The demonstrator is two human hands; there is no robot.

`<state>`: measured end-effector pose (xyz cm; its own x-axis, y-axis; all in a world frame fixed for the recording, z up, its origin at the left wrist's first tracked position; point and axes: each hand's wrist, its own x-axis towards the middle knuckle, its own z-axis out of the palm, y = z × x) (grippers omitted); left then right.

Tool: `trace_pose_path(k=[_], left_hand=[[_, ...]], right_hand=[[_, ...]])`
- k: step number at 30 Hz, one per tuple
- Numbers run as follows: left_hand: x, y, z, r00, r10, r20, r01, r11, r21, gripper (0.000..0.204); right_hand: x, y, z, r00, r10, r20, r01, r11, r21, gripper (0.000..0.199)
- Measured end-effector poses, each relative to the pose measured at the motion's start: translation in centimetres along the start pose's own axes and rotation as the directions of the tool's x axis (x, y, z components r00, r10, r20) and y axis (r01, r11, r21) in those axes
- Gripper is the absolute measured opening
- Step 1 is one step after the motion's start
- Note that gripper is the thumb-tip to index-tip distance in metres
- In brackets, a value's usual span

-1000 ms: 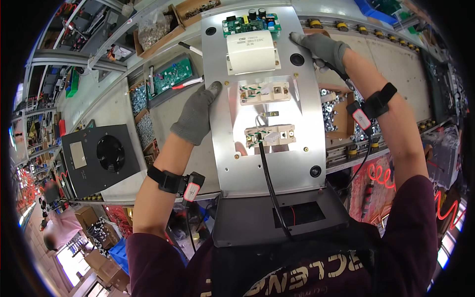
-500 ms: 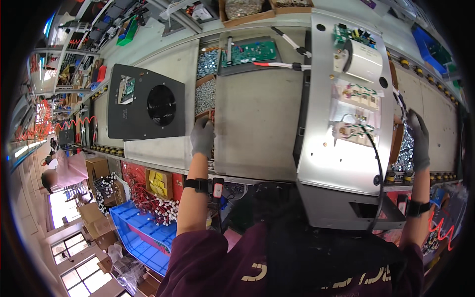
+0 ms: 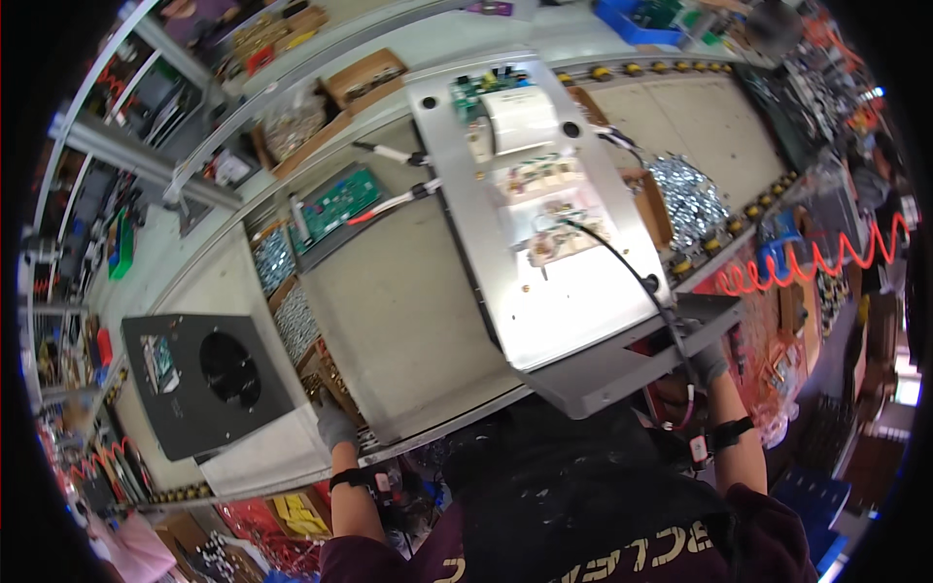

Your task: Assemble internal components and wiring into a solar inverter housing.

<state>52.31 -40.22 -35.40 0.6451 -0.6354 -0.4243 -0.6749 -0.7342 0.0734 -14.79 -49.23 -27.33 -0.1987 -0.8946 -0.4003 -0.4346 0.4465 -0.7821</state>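
Left hand (image 3: pixel 335 425), grey glove: at the near end of the row of fastener bins, fingertips at the bin of brass-coloured fasteners (image 3: pixel 328 377). Finger closure too small to read; cannot tell whether anything is pinched.

Right hand (image 3: pixel 709 359), grey glove: at the right end of the dark flange (image 3: pixel 603 377), close by the black cable (image 3: pixel 627 266). Fingers partly hidden by flange and cable; cannot tell whether it grasps either or only rests there.

Main piece: silver metal plate (image 3: pixel 573 321), lying on the desk (image 3: pixel 413 301) right of centre, slanted in view, its near end with the flange toward the person's body. Mounted on it, far to near: a green circuit board (image 3: pixel 468 99), a white cylindrical component (image 3: pixel 520 119), two cream terminal blocks (image 3: pixel 569 243). Black cable leads from the nearer block down over the flange. Some blur here.

Left of the plate: a green board (image 3: pixel 340 199) in a dark tray, a red-tipped white lead (image 3: pixel 400 199) near it. Farther left, beyond the bins: a dark panel (image 3: pixel 185 408) with a round fan (image 3: pixel 230 370). Right of the plate: a heap of silver fasteners (image 3: pixel 685 199) beside a cardboard box wall.
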Motion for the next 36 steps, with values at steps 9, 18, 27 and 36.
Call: trace_pose_path(k=[9,18,27,36], left_hand=[[0.1,-0.1,0.3,0.994,-0.085,-0.061,0.055,0.918,-0.393,0.023],[-5.2,1.3,-4.7,0.993,-0.001,-0.114,-0.004,0.999,-0.046,0.03],[-16.3,8.3,-4.6,0.976,0.21,0.056,0.0,0.256,-0.967,0.024],[-21.2,19.4,-6.4,0.647,0.637,0.42,0.523,0.03,-0.852,0.031]], right_hand=[[-4.4,4.1,-6.5,0.954,0.259,-0.152,-0.262,0.965,-0.001,0.026],[2.2,12.8,-23.1,0.583,-0.279,0.763,0.546,-0.562,-0.622,0.044],[6.5,10.2,-22.1,0.628,-0.004,0.778,0.764,-0.186,-0.618,0.023],[-9.5,-8.1,-3.0,0.818,-0.268,0.508,0.493,0.781,-0.382,0.049]])
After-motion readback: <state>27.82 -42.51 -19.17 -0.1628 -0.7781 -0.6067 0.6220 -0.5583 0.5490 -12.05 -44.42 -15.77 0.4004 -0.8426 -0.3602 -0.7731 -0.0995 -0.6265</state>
